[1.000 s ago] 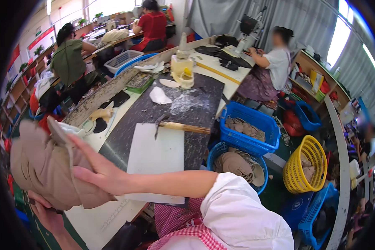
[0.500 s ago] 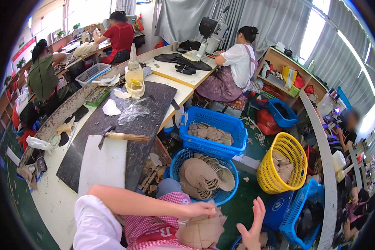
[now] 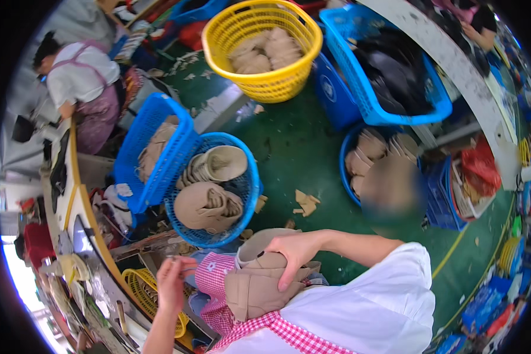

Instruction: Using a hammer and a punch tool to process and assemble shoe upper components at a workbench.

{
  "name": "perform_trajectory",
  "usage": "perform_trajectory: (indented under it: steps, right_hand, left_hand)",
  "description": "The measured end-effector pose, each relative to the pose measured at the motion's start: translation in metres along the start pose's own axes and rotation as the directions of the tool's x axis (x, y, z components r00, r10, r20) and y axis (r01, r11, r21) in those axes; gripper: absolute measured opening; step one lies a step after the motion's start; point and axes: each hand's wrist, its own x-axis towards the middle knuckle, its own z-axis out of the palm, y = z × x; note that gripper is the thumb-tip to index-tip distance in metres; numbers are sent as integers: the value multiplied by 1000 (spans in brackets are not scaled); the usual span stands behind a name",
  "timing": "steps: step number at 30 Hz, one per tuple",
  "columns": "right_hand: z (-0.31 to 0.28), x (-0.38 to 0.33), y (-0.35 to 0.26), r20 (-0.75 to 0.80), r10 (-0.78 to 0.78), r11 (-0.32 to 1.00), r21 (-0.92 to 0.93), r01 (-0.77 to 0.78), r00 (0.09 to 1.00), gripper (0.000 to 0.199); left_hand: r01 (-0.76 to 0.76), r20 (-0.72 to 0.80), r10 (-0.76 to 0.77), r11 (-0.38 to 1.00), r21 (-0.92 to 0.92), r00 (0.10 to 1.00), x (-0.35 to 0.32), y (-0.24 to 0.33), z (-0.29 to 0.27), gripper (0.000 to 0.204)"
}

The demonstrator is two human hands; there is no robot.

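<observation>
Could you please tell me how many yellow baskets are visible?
2: a large yellow basket at top centre, and another yellow basket, partly covered, at lower left; more may be hidden.

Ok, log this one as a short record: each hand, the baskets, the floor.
Right hand: gripping a bundle of tan pieces
Left hand: apart from the bundle, fingers bent; unclear if holding anything
Round blue basket: tan and pale pieces
Upper yellow basket: tan pieces
Floor: green, with tan scraps

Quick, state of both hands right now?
Left hand: half-curled, nothing visible in it; whether open or closed, can't tell.
Right hand: closed on beige pieces.
</observation>
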Motion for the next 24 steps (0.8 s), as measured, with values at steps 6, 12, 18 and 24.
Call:
perform_trajectory:
  steps: [6, 12, 18, 24]
  right_hand:
    - [3, -92, 85, -759, 189, 963, 266, 32, 624, 47]
    - [-37, -203, 193, -987, -159, 476, -89, -875, 14, 45]
    - [-103, -277, 346, -986, -159, -36, -55, -998, 60, 22]
    - [-131, -266, 356, -871, 424, -219, 167, -961, -248, 56]
  left_hand:
    - [-72, 3, 73, 979, 193, 997, 40, 19, -15, 20]
    - [-80, -8, 83, 977, 198, 997, 39, 12, -13, 22]
    - [11, -189, 23, 984, 180, 982, 24, -25, -40, 22]
    - [200, -354, -147, 973, 117, 924, -8, -36, -48, 23]
